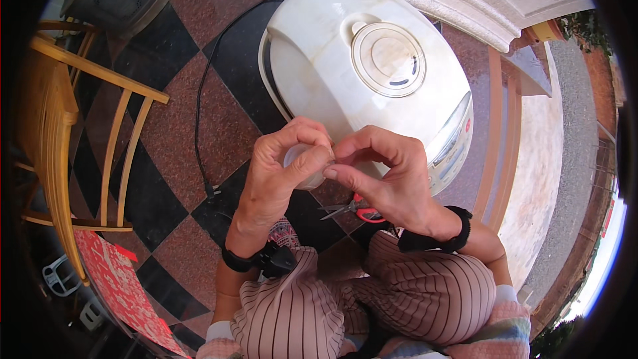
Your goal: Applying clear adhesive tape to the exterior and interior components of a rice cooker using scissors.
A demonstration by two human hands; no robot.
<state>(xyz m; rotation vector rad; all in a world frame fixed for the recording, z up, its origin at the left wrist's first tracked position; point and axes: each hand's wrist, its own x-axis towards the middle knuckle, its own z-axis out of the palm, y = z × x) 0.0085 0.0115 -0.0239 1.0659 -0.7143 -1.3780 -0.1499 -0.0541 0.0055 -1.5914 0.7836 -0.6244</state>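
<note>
Close together in front of me, both hands meet at their fingertips. My left hand (282,169) is closed round a small translucent round thing (290,155), mostly covered by the fingers; I cannot tell whether it is a cup or a roll of tape. The thumb and fingertips of my right hand (385,166) are pinched against the left fingertips, and whatever is between them is too small to make out. Just beyond the hands stands a white rice cooker (319,46), its lid down, with a round vent cap on top. Red-handled scissors (367,213) lie on the floor below the right hand.
A black power cord (199,110) curves across the checkered tile floor (193,113) left of the cooker. Farther left are a wooden chair (113,139) and a dark pot (123,0). A carved white stone base (465,3) rises behind the cooker. A red patterned sheet (126,292) lies lower left.
</note>
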